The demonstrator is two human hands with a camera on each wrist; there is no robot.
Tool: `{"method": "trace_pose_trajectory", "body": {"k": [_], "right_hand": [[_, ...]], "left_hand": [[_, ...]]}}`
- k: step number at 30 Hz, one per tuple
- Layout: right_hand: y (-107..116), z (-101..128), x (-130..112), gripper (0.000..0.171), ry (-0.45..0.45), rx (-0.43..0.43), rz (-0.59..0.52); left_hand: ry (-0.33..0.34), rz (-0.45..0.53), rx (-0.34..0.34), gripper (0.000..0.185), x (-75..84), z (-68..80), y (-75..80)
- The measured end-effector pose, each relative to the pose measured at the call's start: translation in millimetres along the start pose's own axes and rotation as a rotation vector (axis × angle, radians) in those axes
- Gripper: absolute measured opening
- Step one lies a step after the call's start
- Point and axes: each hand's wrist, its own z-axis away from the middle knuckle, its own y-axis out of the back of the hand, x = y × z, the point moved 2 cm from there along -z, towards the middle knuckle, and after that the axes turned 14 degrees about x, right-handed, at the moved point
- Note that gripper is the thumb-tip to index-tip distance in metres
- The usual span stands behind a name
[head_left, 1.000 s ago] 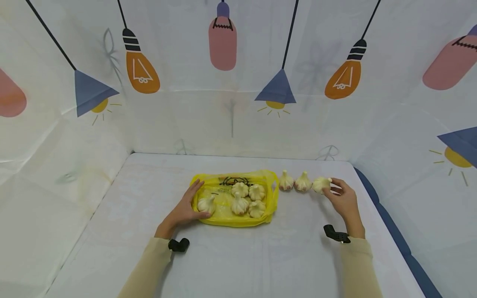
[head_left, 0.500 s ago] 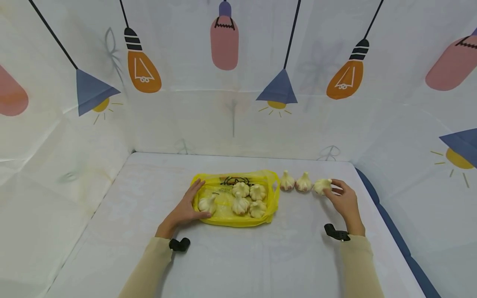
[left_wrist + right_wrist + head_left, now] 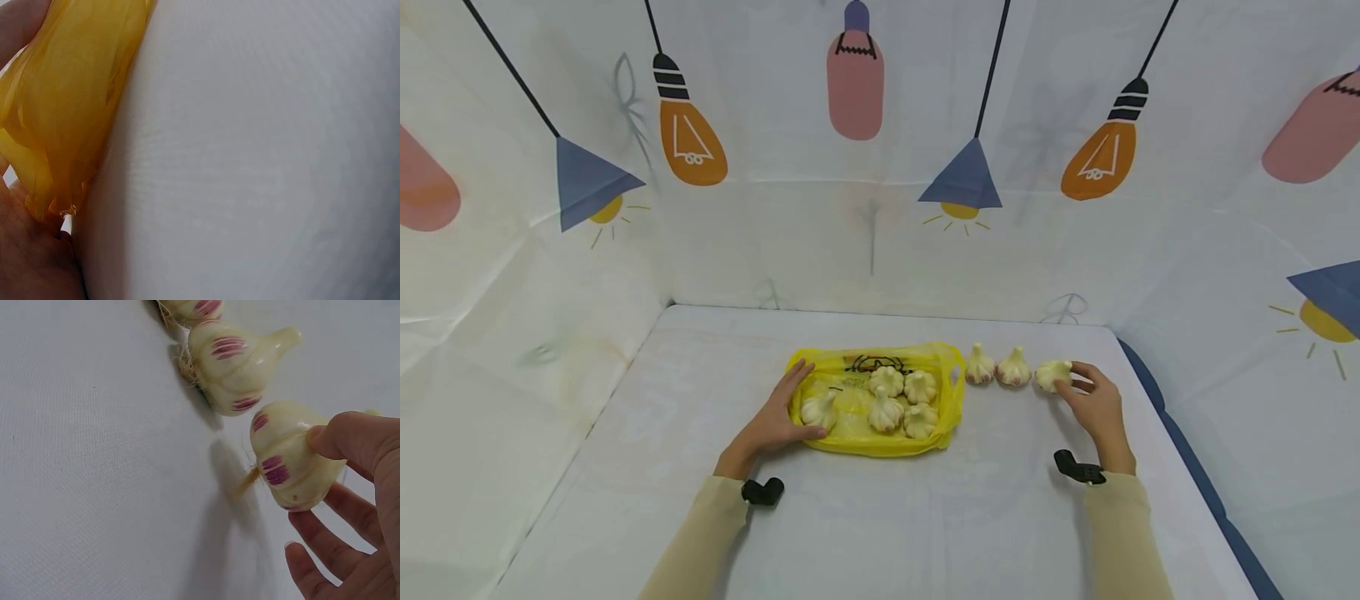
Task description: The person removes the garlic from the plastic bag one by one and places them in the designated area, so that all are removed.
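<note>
A yellow plastic bag [image 3: 850, 446], spread like a shallow lined tray, holds several white garlic bulbs [image 3: 886, 412]; one sits apart at its left end. My left hand [image 3: 773, 418] grips that left end, thumb along the front edge and fingers towards the back. In the left wrist view, the yellow plastic [image 3: 75, 81] lies between thumb and fingers. My right hand [image 3: 1093, 408] pinches a garlic bulb [image 3: 290, 459] with purple streaks between thumb and fingers, its roots pointing down and its shadow on the table beside it. Two more garlic bulbs [image 3: 980, 366] [image 3: 1014, 368] stand in a row to its left.
The table [image 3: 880, 525] has a white cover. A pale sheet printed with lamps [image 3: 958, 179] rises behind and at both sides. A dark blue edge [image 3: 1187, 467] runs down the table's right side.
Everything shifts slightly right in the head view as the camera moves. Both hands keep their hold, and the bulb in my right hand stays at the row's right end.
</note>
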Motion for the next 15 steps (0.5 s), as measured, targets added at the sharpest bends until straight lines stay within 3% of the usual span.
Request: {"method": "trace_pose_trajectory", "body": {"k": [15], "right_hand": [[-14, -6, -3, 0.052, 0.035, -0.046, 0.082]], "left_hand": [[0.018, 0.006, -0.001, 0.115, 0.2, 0.6, 1.0]]}}
